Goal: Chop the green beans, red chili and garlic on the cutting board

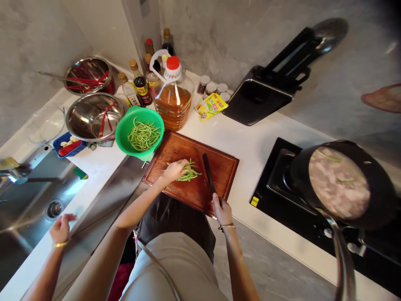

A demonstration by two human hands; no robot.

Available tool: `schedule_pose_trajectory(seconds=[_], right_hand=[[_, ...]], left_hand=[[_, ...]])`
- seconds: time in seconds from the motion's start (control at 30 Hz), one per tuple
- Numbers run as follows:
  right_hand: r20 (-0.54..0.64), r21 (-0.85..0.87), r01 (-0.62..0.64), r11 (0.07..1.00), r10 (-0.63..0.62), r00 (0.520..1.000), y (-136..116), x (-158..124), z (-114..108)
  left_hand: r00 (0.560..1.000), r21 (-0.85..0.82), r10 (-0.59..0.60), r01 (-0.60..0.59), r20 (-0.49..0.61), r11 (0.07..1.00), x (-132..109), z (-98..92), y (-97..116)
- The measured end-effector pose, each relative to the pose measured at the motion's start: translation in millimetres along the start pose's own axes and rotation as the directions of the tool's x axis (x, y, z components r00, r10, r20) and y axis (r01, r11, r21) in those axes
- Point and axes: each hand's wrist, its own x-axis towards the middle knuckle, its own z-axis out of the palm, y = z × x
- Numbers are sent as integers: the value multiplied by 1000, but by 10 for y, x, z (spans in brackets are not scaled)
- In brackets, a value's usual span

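Observation:
A wooden cutting board (191, 195) lies on the counter in front of me. Over its left half, my left hand (176, 170) is closed around a bunch of thin green beans (189, 172), whose ends stick out to the right. My right hand (222, 207) grips the handle of a knife (209, 172) at the board's front right. The dark blade points away from me and stands apart from the beans. Just behind the board's left corner, a green colander (123, 136) holds more of these beans (143, 136).
A co-worker's hand (60, 230) is beside the sink (19, 221) at left. Steel bowls (73, 115), an oil jug (173, 102) and sauce bottles (142, 90) stand behind. A knife block (257, 100) is at the back. On the right stove, a pot (384, 196) holds pale meat in liquid.

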Motion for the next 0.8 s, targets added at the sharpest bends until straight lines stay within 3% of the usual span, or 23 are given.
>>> schedule_pose_trajectory(seconds=[0.13,0.3,0.4,0.53,0.63,0.8], right_hand=[[9,-19,-13,1000,13,1000,51,-35,28],[15,-96,-7,995,8,1000,72,-67,109],[21,-144,8,990,-5,1000,60,-81,161],[38,-148,30,989,-25,999,10,-95,238],[66,-155,54,987,-44,997,-49,-105,296],[72,-127,36,991,-27,997,-89,-130,321]], left_hand=[[996,12,17,-19,86,1000,-73,153,-101],[986,28,73,-78,147,997,-133,157,-191],[982,-73,133,-124,136,990,-207,132,-235],[991,-201,97,-78,90,976,-286,124,-262],[984,-241,132,-100,118,965,-288,134,-264],[982,-7,138,-138,132,990,-288,122,-321]])
